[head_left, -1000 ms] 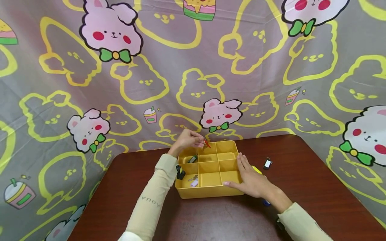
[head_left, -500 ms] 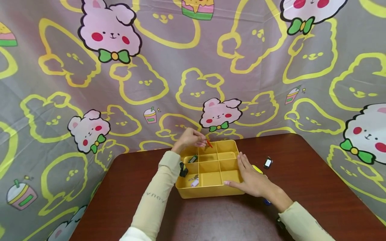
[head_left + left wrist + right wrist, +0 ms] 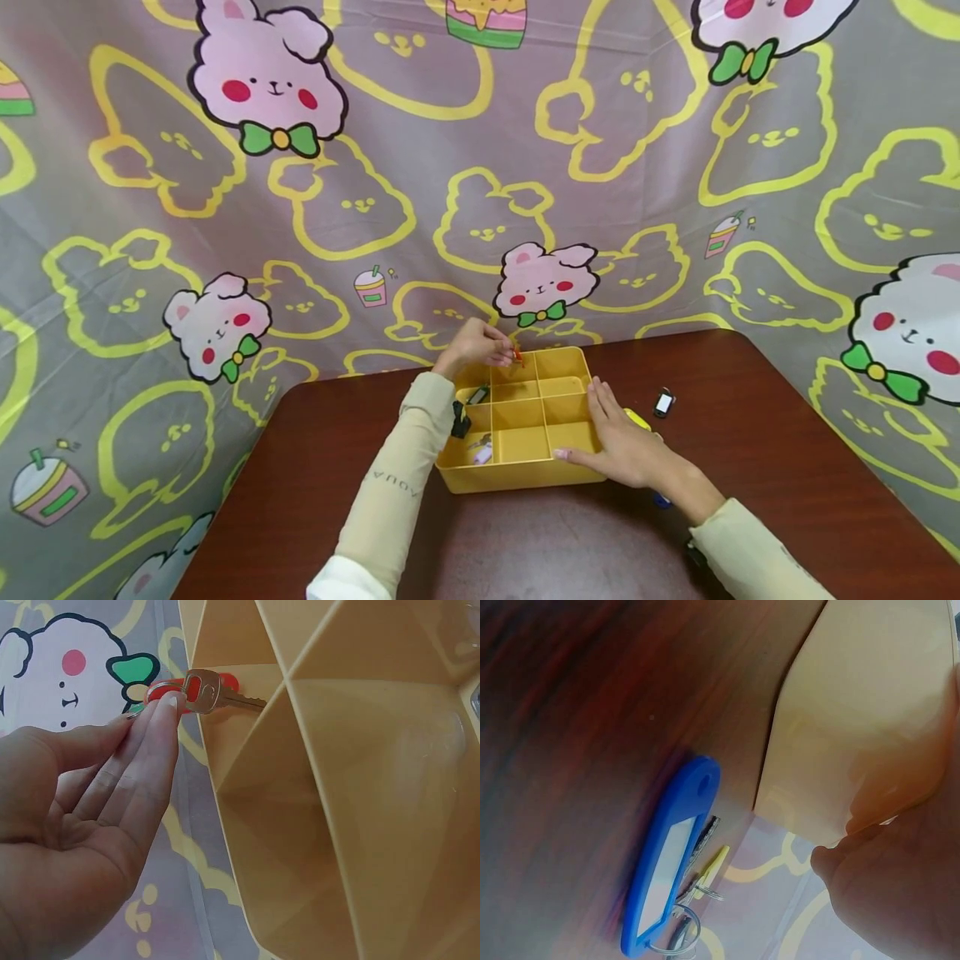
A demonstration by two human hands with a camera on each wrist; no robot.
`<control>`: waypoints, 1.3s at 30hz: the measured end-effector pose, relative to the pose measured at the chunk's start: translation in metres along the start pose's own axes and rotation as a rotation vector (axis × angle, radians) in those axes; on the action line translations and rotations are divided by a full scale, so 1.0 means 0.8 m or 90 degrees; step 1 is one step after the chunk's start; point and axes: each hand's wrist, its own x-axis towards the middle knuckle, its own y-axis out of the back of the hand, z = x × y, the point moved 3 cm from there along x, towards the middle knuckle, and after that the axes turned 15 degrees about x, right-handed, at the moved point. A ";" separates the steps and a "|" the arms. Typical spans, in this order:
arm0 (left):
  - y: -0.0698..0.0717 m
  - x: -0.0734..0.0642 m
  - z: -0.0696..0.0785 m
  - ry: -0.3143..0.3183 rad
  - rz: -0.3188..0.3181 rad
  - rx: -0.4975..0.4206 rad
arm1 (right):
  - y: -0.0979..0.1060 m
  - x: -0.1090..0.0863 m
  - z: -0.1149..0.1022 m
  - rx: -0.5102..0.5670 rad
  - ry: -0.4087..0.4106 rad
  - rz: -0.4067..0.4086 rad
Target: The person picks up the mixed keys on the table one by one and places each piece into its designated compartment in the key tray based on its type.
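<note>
We note one patterned cloth filling the upper frame and one brown table below it. At lower centre we log one yellow box with six compartments, in two rows of three. We count two hands: the right hand, fingers straight, rests against the box's right side; the left hand, at centre, pinches one red key tag over the box's back row. Five more tags: one blue tag, one yellow tag and one black tag on the table at centre right; one green tag and one lilac tag in the back-left and front-left compartments. We see one key dangling beside the red tag.
</note>
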 end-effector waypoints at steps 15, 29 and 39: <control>0.003 -0.002 0.004 -0.009 0.020 -0.010 | 0.000 0.001 -0.001 -0.002 0.006 0.002; 0.011 -0.019 -0.001 -0.022 0.028 0.002 | -0.001 -0.001 -0.003 0.000 0.004 0.001; 0.023 -0.033 -0.018 -0.024 0.010 0.002 | 0.000 -0.003 -0.002 -0.007 0.001 0.007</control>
